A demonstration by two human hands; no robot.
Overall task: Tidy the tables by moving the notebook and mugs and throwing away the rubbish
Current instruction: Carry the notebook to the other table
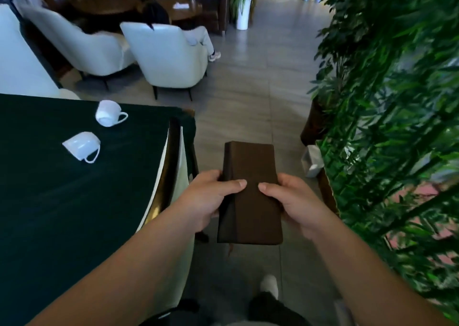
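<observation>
A closed brown notebook is held in front of me above the tiled floor, to the right of the table. My left hand grips its left edge with the thumb on the cover. My right hand grips its right edge the same way. Two white mugs lie tipped on their sides on the dark green table: one mug further back, the other mug nearer and to the left. No rubbish shows on the table.
Dense green plants fill the right side, with a small white box at their base. White armchairs stand ahead; a person sits in one. Grey tiled floor runs between table and plants.
</observation>
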